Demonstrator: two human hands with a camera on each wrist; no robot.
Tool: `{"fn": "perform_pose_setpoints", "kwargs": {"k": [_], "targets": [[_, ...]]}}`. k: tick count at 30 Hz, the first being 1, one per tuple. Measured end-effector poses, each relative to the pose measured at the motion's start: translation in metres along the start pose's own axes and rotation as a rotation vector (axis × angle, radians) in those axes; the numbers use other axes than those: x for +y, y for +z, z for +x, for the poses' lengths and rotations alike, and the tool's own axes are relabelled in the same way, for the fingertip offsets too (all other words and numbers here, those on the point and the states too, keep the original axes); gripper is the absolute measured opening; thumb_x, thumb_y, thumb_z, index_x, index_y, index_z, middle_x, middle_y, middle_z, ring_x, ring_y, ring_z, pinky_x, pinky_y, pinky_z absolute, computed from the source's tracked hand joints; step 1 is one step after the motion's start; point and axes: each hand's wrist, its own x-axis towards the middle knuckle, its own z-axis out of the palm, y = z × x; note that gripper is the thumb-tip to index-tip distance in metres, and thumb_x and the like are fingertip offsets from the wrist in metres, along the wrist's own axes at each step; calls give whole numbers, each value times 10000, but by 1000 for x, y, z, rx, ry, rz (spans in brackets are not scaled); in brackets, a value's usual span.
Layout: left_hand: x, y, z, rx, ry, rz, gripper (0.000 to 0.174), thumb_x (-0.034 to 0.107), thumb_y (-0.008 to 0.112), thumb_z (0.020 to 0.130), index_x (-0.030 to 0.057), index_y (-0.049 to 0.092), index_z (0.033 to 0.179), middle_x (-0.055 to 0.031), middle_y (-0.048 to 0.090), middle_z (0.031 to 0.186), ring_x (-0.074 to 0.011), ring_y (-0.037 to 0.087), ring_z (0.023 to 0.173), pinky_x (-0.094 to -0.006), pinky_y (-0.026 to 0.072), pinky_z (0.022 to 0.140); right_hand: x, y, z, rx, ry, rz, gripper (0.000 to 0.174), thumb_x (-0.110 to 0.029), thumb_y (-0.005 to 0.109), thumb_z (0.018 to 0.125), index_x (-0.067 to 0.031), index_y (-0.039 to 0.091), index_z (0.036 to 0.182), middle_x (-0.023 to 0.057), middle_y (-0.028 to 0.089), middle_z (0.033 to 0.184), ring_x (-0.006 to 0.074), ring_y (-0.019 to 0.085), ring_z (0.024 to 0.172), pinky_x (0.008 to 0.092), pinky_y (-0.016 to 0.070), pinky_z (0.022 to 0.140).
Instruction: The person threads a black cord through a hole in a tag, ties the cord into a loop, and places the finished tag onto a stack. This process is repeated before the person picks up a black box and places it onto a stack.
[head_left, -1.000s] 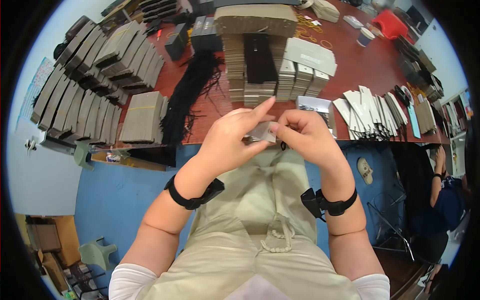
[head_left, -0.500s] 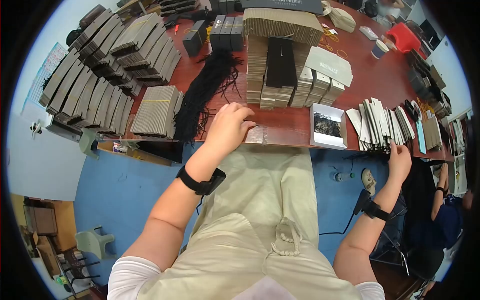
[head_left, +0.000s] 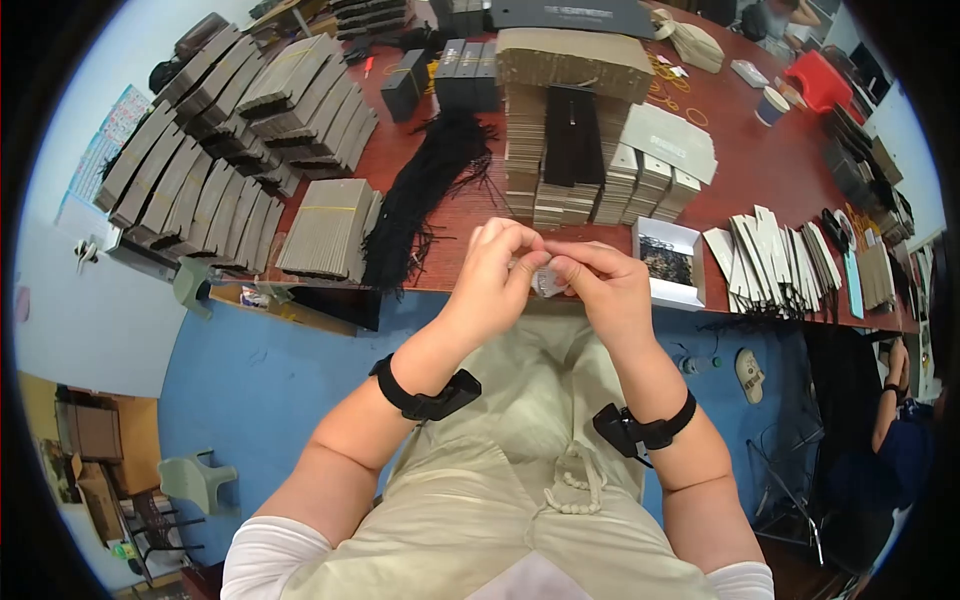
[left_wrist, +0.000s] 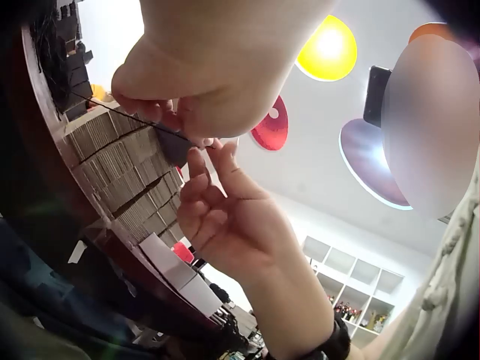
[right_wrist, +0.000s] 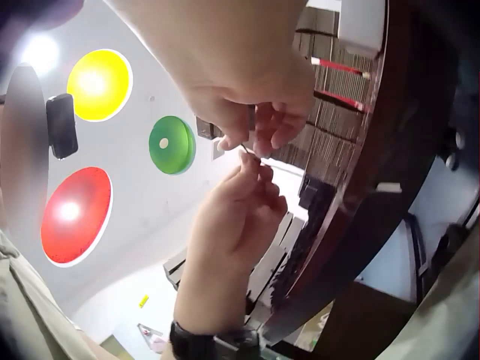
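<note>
Head view: the person's left hand (head_left: pixel 497 277) and right hand (head_left: pixel 613 290) come together left of the white box (head_left: pixel 676 293), fingertips pinching. Left wrist: black cord (left_wrist: pixel 129 116) runs into that pinch, thin enough to need fingertips, I'd guess. Right wrist: fingertips nearly touching, probably for fine control.

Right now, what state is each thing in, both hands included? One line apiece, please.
Left hand: fingertips pinching
Right hand: fingertips pinching
Thin black cord: at the fingertips, nearly straight where visible
White box: open, dark contents showing
Black strands: long, loose heap
Card block: yellow band around it
White strips: spread unevenly, overlapping
Paper cup: upright
Bottle: lying on its side
</note>
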Motion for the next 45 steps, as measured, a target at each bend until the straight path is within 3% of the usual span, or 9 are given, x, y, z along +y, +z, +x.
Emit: {"fn": "perform_pose_setpoints", "kwargs": {"k": [3, 9, 12, 15, 18, 26, 27, 40, 45], "targets": [[-3, -1, -6, -30, -130, -319, 96, 91, 543, 905, 6, 522, 944, -37, 483, 918, -92, 500, 819, -240, 441, 756, 7, 10, 3, 35, -86, -57, 134, -57, 673, 773, -20, 677, 901, 56, 628, 850, 113, 583, 749, 238, 459, 657], [-13, -16, -1, -116, -659, -1022, 395, 341, 387, 975, -22, 491, 1090, -121, 589, 942, -174, 579, 874, -310, 482, 804, -13, 14, -6, -117, -682, -406, 39, -40, 644, 766, -21, 622, 791, 97, 633, 873, 241, 605, 781, 321, 482, 656], [-22, -30, 10, -49, -749, -1180, 412, 347, 375, 974, -25, 497, 1102, -134, 595, 991, -210, 591, 885, -339, 498, 787, -14, 7, -21, -559, -506, -343, 33, -56, 649, 773, -35, 634, 794, 74, 642, 818, 228, 610, 744, 311, 481, 649], [-41, -44, 21, 15, -875, -1400, 259, 246, 413, 973, 9, 501, 1030, -42, 507, 775, -121, 452, 637, -249, 400, 560, -19, -5, -30, -1075, -204, -259, 36, -72, 653, 785, -44, 647, 806, 67, 639, 753, 217, 610, 701, 297, 475, 644], [-26, -48, 24, 32, -854, -1281, 209, 228, 424, 971, 42, 512, 1005, 10, 428, 677, -71, 328, 530, -206, 281, 457, -28, -15, -25, -1241, 52, -206, 67, -113, 642, 800, -55, 659, 828, 53, 641, 744, 160, 592, 682, 296, 460, 621], [15, -25, 0, -232, -389, -741, 190, 200, 460, 962, 51, 575, 987, 81, 389, 550, 0, 280, 470, -173, 210, 429, -26, -19, -1, -145, 53, -21, 93, -49, 669, 777, 15, 682, 844, 68, 660, 849, 117, 597, 766, 255, 481, 686], [23, -24, -3, -265, -401, -679, 199, 181, 479, 954, 22, 596, 983, 54, 509, 647, -4, 406, 567, -169, 329, 500, -30, -20, 0, -85, 112, -15, 98, -41, 671, 774, 22, 683, 849, 75, 660, 860, 128, 600, 778, 253, 482, 705], [17, -15, -11, -362, -164, -288, 285, 241, 441, 967, 0, 562, 1061, -43, 582, 1009, -92, 519, 834, -248, 428, 734, -25, -21, -2, -51, -23, 68, 79, -53, 679, 781, -6, 681, 845, 80, 590, 1076, 95, 554, 797, 219, 434, 677], [27, 3, 1, -241, -111, -853, 429, 361, 352, 980, 20, 405, 1235, -98, 564, 1025, -131, 518, 775, -270, 423, 678, -11, -12, -1, -66, -229, -23, 90, -72, 679, 786, -5, 676, 846, 99, 521, 1182, 62, 538, 766, 197, 425, 648]]}}
